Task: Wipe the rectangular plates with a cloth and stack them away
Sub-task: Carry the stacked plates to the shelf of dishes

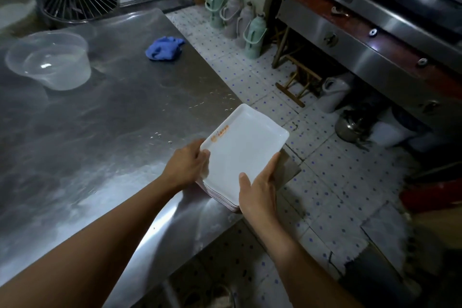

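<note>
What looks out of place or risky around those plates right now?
The stack of plates sits at the table corner, its far end overhanging the edge above the floor; both hands grip it. Water droplets dot the steel nearby. The blue cloth lies crumpled, away from the plates.

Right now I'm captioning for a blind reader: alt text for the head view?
Both hands, left hand and right hand, grip a stack of white rectangular plates at the steel table corner; a blue cloth lies farther back.
</note>
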